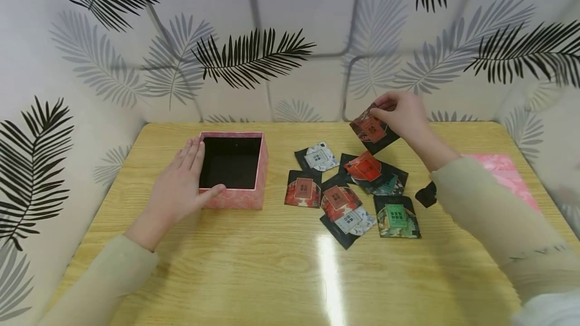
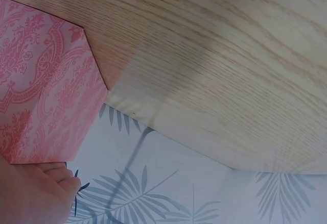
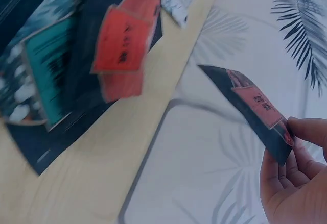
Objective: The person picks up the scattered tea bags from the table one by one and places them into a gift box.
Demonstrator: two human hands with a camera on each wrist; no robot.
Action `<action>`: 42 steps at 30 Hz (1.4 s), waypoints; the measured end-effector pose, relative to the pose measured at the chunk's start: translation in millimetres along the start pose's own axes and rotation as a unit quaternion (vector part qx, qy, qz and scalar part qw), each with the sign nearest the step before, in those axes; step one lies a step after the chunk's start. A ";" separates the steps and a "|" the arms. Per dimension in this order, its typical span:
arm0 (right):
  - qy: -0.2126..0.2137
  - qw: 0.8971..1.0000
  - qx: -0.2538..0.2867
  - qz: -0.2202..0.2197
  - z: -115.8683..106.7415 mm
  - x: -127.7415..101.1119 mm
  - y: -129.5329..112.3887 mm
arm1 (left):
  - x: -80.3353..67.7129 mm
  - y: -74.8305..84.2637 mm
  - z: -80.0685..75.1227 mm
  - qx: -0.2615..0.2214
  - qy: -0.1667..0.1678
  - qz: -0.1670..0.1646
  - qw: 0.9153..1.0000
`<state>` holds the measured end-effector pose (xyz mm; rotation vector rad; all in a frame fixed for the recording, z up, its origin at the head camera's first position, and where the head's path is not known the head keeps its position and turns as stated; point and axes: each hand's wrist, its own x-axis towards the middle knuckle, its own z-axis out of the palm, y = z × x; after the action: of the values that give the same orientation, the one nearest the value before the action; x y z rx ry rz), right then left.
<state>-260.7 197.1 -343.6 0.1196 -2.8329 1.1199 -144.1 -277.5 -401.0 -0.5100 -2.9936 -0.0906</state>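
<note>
I pinch a red-labelled black sachet (image 1: 372, 130) between the thumb and fingertips of my right hand (image 1: 402, 113), lifted off the table in the upper right of the head view, above the far end of the scattered pile. My right wrist view shows that sachet (image 3: 255, 106) edge-on at right centre, my fingers (image 3: 286, 175) curled under its lower corner, with blurred red and teal packets at upper left.

Below the raised sachet lie the other sachets (image 1: 351, 192), some overlapping: a grey one (image 1: 317, 157) nearest the box, red ones in the middle, a green one (image 1: 397, 217) at the near right. A small black piece (image 1: 426, 195) shows just beside my right sleeve.

My left hand (image 1: 181, 187) lies with straight fingers against the left wall of the open pink box (image 1: 235, 198) at centre left, thumb across its near corner, holding nothing. The box has a black lining. The left wrist view adds what the head view cannot: the damask pattern on the box's outer wall (image 2: 43, 86) up close, and my fingertips (image 2: 56, 175) touching its lower edge.

A flat pink sheet or lid (image 1: 507, 172) lies at the right edge, partly behind my arm. All this lies on a glossy light wood-grain table (image 1: 272, 275), ringed by white walls printed with black and grey palm fronds (image 1: 254, 57).
</note>
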 end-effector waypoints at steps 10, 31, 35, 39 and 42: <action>0.011 0.998 0.047 -0.035 24.4 0.3 -40.4 | -0.8 1.4 -2.0 -0.007 -0.012 -0.009 1.000; -0.021 0.983 0.175 -0.056 62.5 2.5 -109.5 | 1.4 0.8 -1.9 -0.014 -0.017 -0.013 1.000; -0.033 0.978 0.197 -0.059 73.0 1.9 -119.1 | 1.3 1.7 -3.8 -0.012 -0.018 -0.012 1.000; -0.043 0.978 0.195 -0.061 83.0 0.1 -129.6 | 0.5 2.2 -3.8 -0.013 -0.016 -0.012 1.000; -0.047 0.979 0.186 -0.065 89.8 -2.3 -137.5 | -0.1 2.3 -3.1 -0.015 -0.016 -0.013 1.000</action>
<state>-248.9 35.7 -316.0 0.3866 -2.6102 1.6370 -143.0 -275.5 -397.8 -0.4811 -3.0345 -0.1314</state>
